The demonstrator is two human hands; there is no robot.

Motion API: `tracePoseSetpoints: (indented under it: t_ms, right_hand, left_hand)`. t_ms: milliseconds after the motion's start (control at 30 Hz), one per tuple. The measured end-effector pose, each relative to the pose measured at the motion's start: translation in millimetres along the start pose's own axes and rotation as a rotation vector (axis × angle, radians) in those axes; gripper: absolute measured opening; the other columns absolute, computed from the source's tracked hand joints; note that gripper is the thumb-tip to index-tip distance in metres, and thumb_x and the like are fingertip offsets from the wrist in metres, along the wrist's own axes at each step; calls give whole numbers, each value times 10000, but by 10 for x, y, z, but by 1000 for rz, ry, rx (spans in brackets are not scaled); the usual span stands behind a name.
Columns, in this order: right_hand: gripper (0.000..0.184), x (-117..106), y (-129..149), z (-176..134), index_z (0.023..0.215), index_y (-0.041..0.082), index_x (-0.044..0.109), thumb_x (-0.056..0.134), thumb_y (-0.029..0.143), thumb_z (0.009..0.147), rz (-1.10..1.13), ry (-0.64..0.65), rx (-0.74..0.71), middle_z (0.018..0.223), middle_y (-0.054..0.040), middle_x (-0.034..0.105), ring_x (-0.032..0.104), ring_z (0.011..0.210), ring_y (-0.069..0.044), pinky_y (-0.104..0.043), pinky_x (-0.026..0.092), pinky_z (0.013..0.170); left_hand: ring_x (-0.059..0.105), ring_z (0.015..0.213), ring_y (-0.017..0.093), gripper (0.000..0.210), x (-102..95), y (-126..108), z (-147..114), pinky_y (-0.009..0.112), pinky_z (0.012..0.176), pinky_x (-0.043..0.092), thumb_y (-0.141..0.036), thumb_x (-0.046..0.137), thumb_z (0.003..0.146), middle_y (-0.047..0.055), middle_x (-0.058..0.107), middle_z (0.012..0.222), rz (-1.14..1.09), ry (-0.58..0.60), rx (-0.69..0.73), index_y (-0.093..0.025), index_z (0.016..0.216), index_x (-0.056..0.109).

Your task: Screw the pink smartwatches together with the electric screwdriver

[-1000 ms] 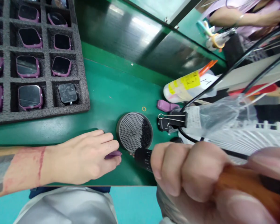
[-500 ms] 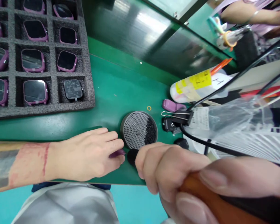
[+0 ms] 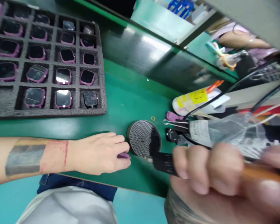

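Note:
My left hand point(image 3: 102, 152) rests low over the green bench, fingers closed around a small purple watch case point(image 3: 124, 155), mostly hidden by them. Large and blurred in the foreground, my right hand point(image 3: 207, 169) grips a screwdriver point(image 3: 163, 163) with an orange-brown handle and a black front end. Its tip points left, by the lower rim of a round grey dish point(image 3: 140, 137). This dish has a grid of small holes, and tiny black screws point(image 3: 156, 140) are heaped along its right side. The purple case lies just left of the dish.
A grey foam tray point(image 3: 104, 93) of purple watches stands at the left. Right of the dish are a purple piece point(image 3: 173, 116), a binder clip point(image 3: 182, 125), a white bottle point(image 3: 189, 102), a plastic bag point(image 3: 228, 127) and black cables. A co-worker's arm point(image 3: 240, 39) shows beyond.
My right hand with the screwdriver has drawn back to the right, and the tip has shifted from beside the purple case to the dish. The view has shifted, showing more of the tray.

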State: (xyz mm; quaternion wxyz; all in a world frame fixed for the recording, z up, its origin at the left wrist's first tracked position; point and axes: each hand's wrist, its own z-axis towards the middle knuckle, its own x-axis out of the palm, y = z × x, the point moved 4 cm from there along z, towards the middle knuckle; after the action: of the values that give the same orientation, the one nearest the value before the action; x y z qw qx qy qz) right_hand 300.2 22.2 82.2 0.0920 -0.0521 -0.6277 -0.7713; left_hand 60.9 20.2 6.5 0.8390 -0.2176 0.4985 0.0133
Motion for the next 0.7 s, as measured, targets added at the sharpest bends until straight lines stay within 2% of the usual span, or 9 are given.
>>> tracePoseSetpoints:
  t_ms: [67,133,200,333,467,567,633,700]
  right_hand:
    - [170,-124,44,97,1208,432,959,1042,369,1074,88,-122,-80,630,113,485,390,386,-134,-439,366,408]
    - [208,-161,53,161,1168,420,971,1091,341,1018,117,-165,-98,649,115,522,383,413,-134,-445,362,430]
    - [215,-121,36,184,1176,432,972,1083,353,1009,135,-129,-96,641,122,525,362,416,-131,-429,389,437]
    - [205,37,-125,132,1258,429,898,1013,408,1089,189,-67,-14,692,136,510,369,449,-119,-344,484,500]
    - [225,246,-375,40,1361,413,806,933,432,1177,211,37,50,740,144,561,413,466,-98,-274,477,522]
    - [313,347,-489,-1,1421,382,786,964,427,1167,175,118,60,806,115,665,542,530,-98,-254,527,559]
    - [420,360,-506,-5,1439,335,791,1031,460,1118,128,157,78,927,47,768,683,674,-138,-280,618,632]
    - [500,338,-494,4,1432,297,792,1070,518,1081,85,187,101,1032,-18,823,761,825,-189,-329,694,724]
  left_hand:
    - [692,982,223,84,3,8,-21,389,835,567,-134,867,1212,72,843,1172,18,-19,10,-206,1256,872]
    - [707,976,205,75,-27,-6,-34,372,835,587,-149,852,1232,61,863,1183,33,-69,19,-220,1235,877]
    - [739,1002,200,120,-101,-40,-38,369,839,609,-166,798,1277,66,898,1228,50,-143,33,-217,1212,885]
    - [807,1100,232,241,-350,-100,-51,374,897,691,-149,691,1310,115,957,1321,90,-302,80,-185,1178,889]
    - [825,1040,238,200,-566,-127,-113,356,783,714,-117,727,1237,131,978,1276,219,-467,176,-210,1147,879]
    - [853,1072,257,163,-614,-121,-150,379,794,756,-117,768,1190,134,982,1318,272,-480,174,-239,1189,877]
    - [869,1096,268,194,-621,-121,-162,397,828,783,-104,731,1195,149,982,1311,262,-487,144,-215,1250,881]
    - [874,1101,269,251,-620,-134,-166,400,850,795,-74,679,1204,161,983,1283,228,-513,127,-167,1318,883]
